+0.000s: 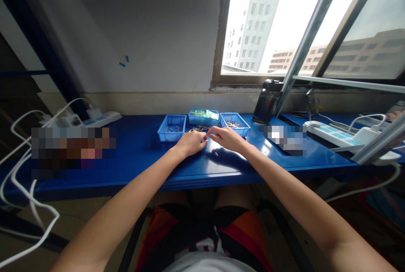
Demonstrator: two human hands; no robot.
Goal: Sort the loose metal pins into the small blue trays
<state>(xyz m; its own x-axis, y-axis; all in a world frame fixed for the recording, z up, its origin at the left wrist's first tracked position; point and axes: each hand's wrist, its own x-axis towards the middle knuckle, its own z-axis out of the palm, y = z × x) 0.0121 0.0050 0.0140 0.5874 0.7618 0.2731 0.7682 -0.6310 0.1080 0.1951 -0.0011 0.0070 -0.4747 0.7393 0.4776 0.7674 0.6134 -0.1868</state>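
My left hand (191, 142) is low over the blue table (133, 153), its fingers curled together; anything between them is too small to name. Close beside it on the right, my right hand (225, 138) has its fingertips pinched near the left ones. Just behind both hands lies a pile of small metal pieces (200, 128), partly covered by them. A blue tray (171, 137) with a few metal pieces stands to the left, another blue tray (236, 131) holding several pieces to the right. The back blue tray (194, 122) bears a green packet (206, 114).
A black bottle (267, 102) stands at the back right by a metal post (308, 35). Power strips (335, 133) with white cables lie at the right and left. Blurred-out items (72, 149) cover the table's left part, others (286, 140) the right.
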